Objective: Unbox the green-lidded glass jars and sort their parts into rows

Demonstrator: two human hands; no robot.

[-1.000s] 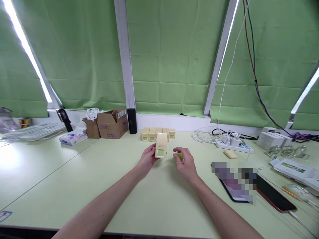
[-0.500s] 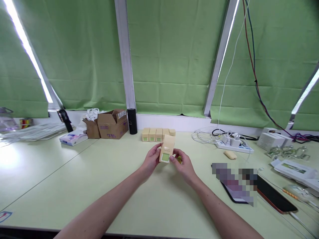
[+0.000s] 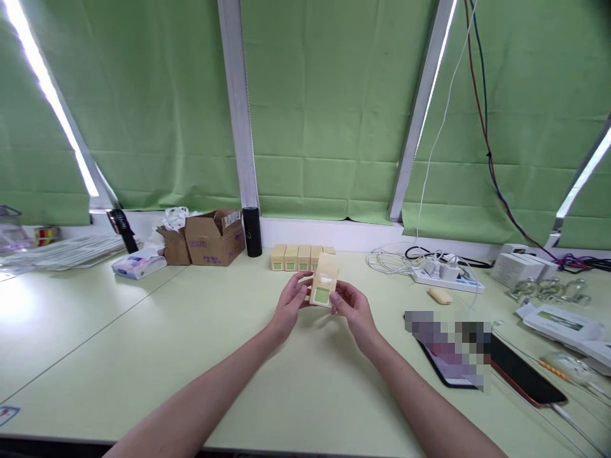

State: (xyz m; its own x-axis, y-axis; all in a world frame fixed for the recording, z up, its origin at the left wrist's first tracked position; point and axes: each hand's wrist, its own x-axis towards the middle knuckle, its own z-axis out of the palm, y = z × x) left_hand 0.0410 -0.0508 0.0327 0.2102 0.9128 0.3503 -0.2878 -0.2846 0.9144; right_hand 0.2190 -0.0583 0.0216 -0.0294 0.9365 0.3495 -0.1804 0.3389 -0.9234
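Above the middle of the table, a small tan cardboard box [image 3: 325,277] with a green square on its lower front is held upright between both hands. My left hand [image 3: 289,304] grips its left side, fingers behind and thumb in front. On the right side, my right hand [image 3: 352,309] pinches the lower edge, thumb at the front corner. The box's top flap seems to stand up; its inside cannot be seen. Just behind it, several similar tan boxes [image 3: 291,257] stand in a row, the right ones partly hidden by the held box.
A brown carton [image 3: 212,242], a black cylinder [image 3: 252,232] and a tissue pack [image 3: 138,264] stand back left. At right lie a power strip [image 3: 449,280] with cables, a beige case [image 3: 440,296], a phone [image 3: 525,369], a blurred-screen device [image 3: 449,356] and white boxes [image 3: 520,270].
The held box has risen slightly and shifted a little right, leaning back somewhat. Both hands stay on it; a yellowish spot by the right fingers no longer shows.
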